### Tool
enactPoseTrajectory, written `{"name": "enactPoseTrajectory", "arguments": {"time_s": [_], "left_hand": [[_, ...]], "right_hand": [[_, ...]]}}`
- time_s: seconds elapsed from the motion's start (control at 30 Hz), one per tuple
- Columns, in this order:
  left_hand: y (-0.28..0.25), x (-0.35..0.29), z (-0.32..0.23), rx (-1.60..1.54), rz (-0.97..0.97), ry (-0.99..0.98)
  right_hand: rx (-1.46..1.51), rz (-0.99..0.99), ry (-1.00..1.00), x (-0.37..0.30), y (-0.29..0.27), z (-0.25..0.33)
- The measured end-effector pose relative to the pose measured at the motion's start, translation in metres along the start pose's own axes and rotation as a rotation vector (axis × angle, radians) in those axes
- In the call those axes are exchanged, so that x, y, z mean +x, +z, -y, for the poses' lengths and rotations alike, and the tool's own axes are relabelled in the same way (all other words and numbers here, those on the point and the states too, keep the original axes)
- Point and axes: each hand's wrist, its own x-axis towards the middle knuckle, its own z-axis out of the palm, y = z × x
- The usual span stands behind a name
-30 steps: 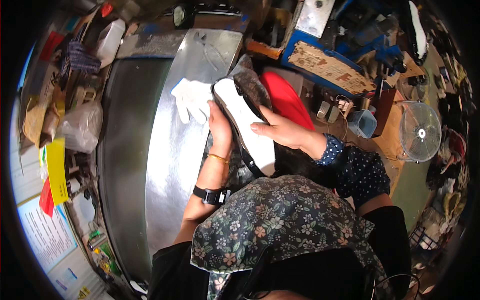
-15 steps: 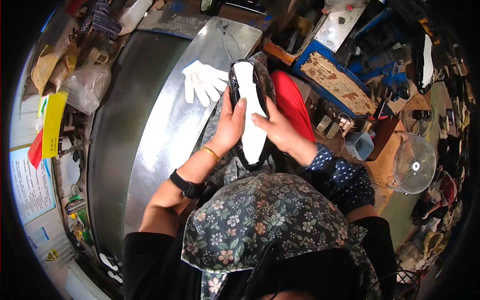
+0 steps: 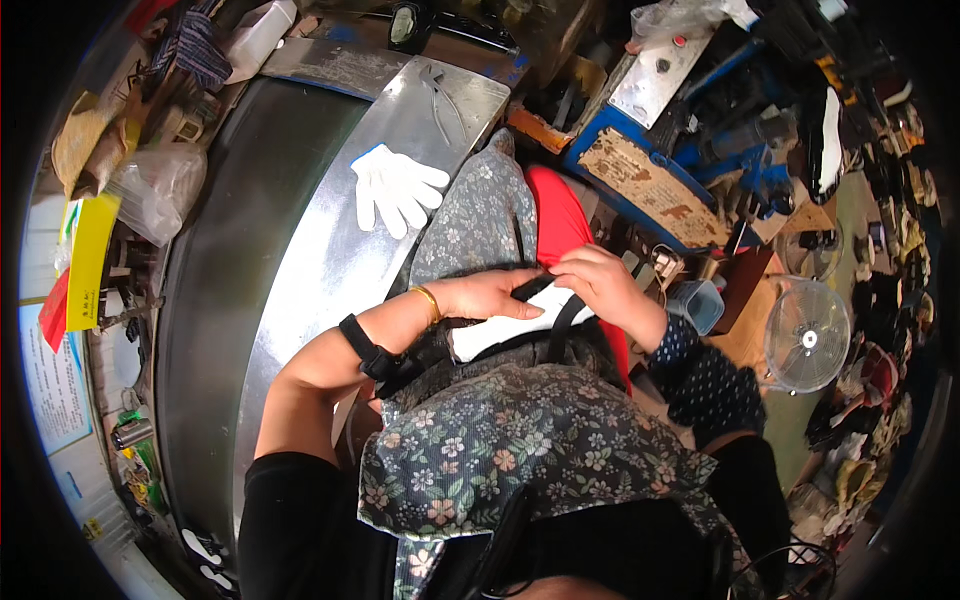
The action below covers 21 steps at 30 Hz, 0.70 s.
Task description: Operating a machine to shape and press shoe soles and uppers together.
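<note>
1. Nearest the camera, the person's flowered head covering (image 3: 520, 450) fills the lower middle of the view; just beyond it lies a white and black shoe piece (image 3: 505, 330), a flat white sole-like panel with black edging, held in the lap.
2. The left hand (image 3: 490, 295) lies across the top of the shoe piece, fingers closed along its black edge, so it is holding the piece down; a gold bangle and a black wrist strap sit on that forearm.
3. The right hand (image 3: 600, 285) is curled over the shoe piece's right end, fingertips pinched on a black strap or edge there; exactly how tight the pinch is cannot be told.
4. By my reading, the step in hand is working the black edge onto or around the white panel, both hands pressing and pulling at it. The next move seems to call for the left hand to keep the panel steady while the right draws the black edge along it evenly.
5. Just beyond the shoe piece, a flowered cloth (image 3: 485, 215) and a red cloth (image 3: 555, 215) drape over the lap.
6. Left of the shoe piece and farther out, a white glove (image 3: 395, 185) lies flat on the shiny metal surface (image 3: 310, 290).
7. Far right of the shoe piece stands a small fan (image 3: 808, 335); beyond it is a worn blue crate (image 3: 650, 180).
</note>
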Motion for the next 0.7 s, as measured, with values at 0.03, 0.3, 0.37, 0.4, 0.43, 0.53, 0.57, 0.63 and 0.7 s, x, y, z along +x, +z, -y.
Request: {"name": "enactPoseTrajectory", "arguments": {"time_s": [0.03, 0.3, 0.37, 0.4, 0.43, 0.53, 0.57, 0.63, 0.7], "left_hand": [[0.001, 0.0, -0.001, 0.075, -0.017, -0.008], [0.002, -0.013, 0.011, 0.003, -0.198, -0.022], [0.004, -0.003, 0.016, 0.119, -0.22, 0.001], [0.004, 0.0, 0.013, 0.076, -0.218, -0.003], [0.003, 0.002, 0.005, 0.128, -0.215, -0.047], [-0.003, 0.01, 0.015, 0.122, -0.161, -0.078], [-0.003, 0.015, 0.005, 0.146, -0.181, -0.012], [-0.004, 0.0, 0.01, 0.067, -0.285, 0.046], [-0.002, -0.019, 0.014, -0.009, -0.313, -0.005]], "right_hand": [[-0.006, 0.01, 0.003, 0.003, -0.001, -0.003], [-0.013, 0.144, 0.069, 0.208, 0.021, -0.022], [-0.482, 0.133, -0.001, 0.269, 0.062, -0.048], [-0.702, 0.171, 0.063, 0.292, 0.083, -0.055], [-0.698, 0.155, 0.076, 0.306, 0.108, -0.068], [-0.977, -0.236, 0.507, 0.337, 0.132, -0.109], [-0.962, 0.177, 0.022, 0.343, 0.087, -0.132], [-0.176, 0.564, -0.049, 0.316, 0.062, -0.116], [0.419, 0.541, 0.401, 0.26, 0.025, -0.05]]}}
